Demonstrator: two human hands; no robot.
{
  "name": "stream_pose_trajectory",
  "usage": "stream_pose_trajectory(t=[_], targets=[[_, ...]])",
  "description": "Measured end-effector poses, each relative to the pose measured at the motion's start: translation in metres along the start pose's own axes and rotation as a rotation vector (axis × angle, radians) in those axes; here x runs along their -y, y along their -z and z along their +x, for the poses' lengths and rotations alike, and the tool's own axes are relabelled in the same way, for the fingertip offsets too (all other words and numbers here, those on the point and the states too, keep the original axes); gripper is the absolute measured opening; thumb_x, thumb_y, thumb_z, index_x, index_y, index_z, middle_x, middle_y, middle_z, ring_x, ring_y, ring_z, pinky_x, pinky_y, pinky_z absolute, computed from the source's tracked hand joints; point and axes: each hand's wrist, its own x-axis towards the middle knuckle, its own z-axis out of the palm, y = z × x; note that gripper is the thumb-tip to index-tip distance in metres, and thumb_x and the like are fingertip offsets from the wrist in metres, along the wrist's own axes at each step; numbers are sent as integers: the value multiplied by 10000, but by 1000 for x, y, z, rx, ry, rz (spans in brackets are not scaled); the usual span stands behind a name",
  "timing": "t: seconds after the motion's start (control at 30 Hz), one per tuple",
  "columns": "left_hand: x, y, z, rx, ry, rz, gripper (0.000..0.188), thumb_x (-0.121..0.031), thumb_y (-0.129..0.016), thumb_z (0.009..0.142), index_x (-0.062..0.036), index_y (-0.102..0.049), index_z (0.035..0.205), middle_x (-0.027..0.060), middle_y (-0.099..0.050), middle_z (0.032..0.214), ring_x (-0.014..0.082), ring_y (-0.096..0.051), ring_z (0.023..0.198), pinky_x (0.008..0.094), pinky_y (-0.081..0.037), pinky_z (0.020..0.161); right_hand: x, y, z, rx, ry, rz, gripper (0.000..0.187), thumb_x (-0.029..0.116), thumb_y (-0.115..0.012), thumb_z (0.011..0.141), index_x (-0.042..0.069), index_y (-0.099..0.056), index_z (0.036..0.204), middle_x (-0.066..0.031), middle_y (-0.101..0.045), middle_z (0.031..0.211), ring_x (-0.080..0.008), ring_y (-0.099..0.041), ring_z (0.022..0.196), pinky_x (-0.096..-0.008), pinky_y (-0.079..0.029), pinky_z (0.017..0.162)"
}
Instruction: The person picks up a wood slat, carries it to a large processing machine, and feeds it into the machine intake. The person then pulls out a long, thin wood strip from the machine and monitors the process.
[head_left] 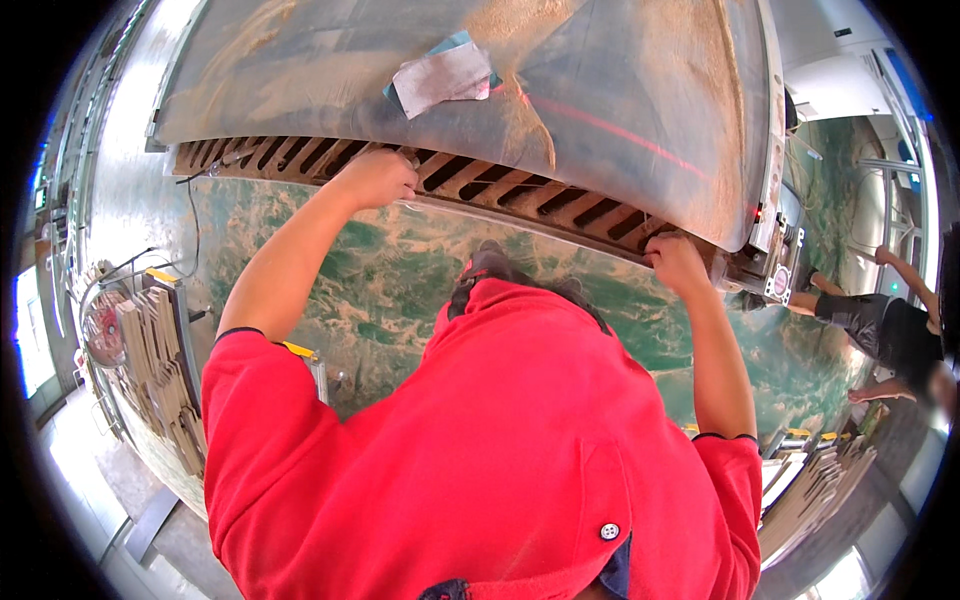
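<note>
A long brown slotted strip (470, 188) runs along the front of a grey, dust-covered machine surface (610, 110). My left hand (382, 178) is closed in a fist over the strip, left of its middle. Near its right end, my right hand (677, 262) rests with curled fingers against the slots. What either hand grips is hidden by the fingers. A pale folded cloth or paper (443, 80) with blue edges lies on the machine surface, beyond my left hand.
Tan dust streaks the machine and the green floor (380, 260). Stacked boards stand at the left (155, 350) and lower right (815, 490). A metal fitting (775, 265) sits at the machine's right corner. Farther right is another person (885, 325) in dark clothes.
</note>
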Motion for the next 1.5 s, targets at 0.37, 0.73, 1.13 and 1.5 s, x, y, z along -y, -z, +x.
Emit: stream_pose_trajectory(t=[0.37, 0.73, 1.13, 1.5], targets=[[12, -14, 7, -267, 151, 122, 184, -211, -543, 844, -56, -644, 842, 121, -645, 856, 329, -604, 802, 432, -478, 709, -2, -23, 12, -210, -131, -20, 145, 158, -577, 780, 75, -663, 863, -179, -640, 776, -368, -609, 746, -455, -486, 688], [5, -17, -10, -362, 170, -71, 185, -208, -574, 815, -42, -655, 836, 110, -636, 869, 315, -580, 848, 424, -453, 735, 5, -12, 5, -146, -95, 30, 135, 158, -597, 767, 71, -662, 847, -182, -637, 779, -365, -609, 769, -444, -481, 696], [9, 9, 2, 57, 164, 2, 159, -214, -637, 757, -61, -668, 792, 132, -651, 847, 314, -602, 865, 431, -463, 766, 6, -13, 19, 88, -45, 19, 153, 148, -538, 763, 37, -638, 800, -180, -632, 796, -357, -601, 787, -434, -466, 701], [9, 11, -5, 80, 128, 29, 255, -289, -658, 755, -64, -667, 873, 106, -647, 872, 296, -604, 847, 413, -470, 764, 28, 4, 27, 185, -22, -99, 182, 228, -588, 742, 74, -652, 817, -157, -640, 874, -344, -598, 852, -433, -475, 753]])
